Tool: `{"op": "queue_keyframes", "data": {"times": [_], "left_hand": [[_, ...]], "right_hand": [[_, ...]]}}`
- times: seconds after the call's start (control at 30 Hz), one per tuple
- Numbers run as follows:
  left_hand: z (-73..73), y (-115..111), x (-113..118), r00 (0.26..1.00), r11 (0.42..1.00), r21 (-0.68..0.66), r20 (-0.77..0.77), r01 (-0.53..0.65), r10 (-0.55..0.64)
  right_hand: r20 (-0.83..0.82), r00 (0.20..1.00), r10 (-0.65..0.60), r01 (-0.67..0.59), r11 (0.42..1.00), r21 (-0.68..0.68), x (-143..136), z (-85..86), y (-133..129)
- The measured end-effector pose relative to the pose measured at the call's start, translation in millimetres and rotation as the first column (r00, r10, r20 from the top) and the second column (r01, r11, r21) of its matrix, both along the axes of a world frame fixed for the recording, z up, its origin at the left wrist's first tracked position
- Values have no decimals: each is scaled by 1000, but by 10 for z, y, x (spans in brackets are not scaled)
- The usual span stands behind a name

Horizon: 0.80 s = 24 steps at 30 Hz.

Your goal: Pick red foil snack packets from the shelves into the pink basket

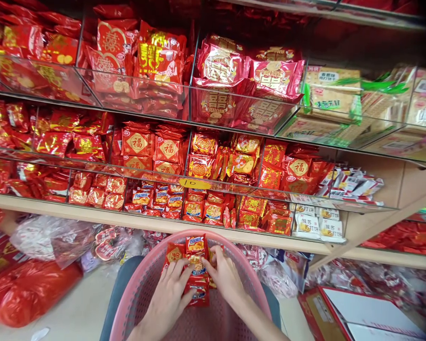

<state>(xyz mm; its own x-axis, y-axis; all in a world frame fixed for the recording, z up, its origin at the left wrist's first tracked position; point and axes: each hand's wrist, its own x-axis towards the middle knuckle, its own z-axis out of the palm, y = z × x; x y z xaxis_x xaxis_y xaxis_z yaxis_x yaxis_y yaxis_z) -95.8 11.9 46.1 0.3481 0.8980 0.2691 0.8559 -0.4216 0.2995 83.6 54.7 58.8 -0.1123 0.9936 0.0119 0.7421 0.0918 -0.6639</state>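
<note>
While your forearms reach up from six o'clock, your left hand and right hand clasp a stack of red snack packets over the pink basket.

Bright, even light falls across a wide-angle view of packed shelves.
Glare streaks the clear shelf dividers and foil packets; the edges bend and darken at the right corners, and the lower left is smeared with blur.
</note>
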Motion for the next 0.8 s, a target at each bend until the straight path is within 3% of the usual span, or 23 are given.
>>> {"op": "queue_keyframes", "data": {"times": [0.17, 0.3, 0.6, 0.8], "left_hand": [[-204, 103, 27, 998, 989, 139, -31, -44, 49], [-303, 165, 45, 997, 982, 177, -19, -73, 77], [15, 418, 20, 980, 980, 12, 32, -199, 199], [63, 531, 102, 984, 971, -159, -5, -177, 178]], "right_hand": [[-37, 999, 15, -15, 1000, -6, 16, -31, -142], [-61, 998, -5, 6, 1000, 12, 11, -29, -113], [-124, 992, 9, 0, 997, 77, -2, 45, 134], [-118, 993, 12, -4, 998, 67, -70, -86, 149]]}}
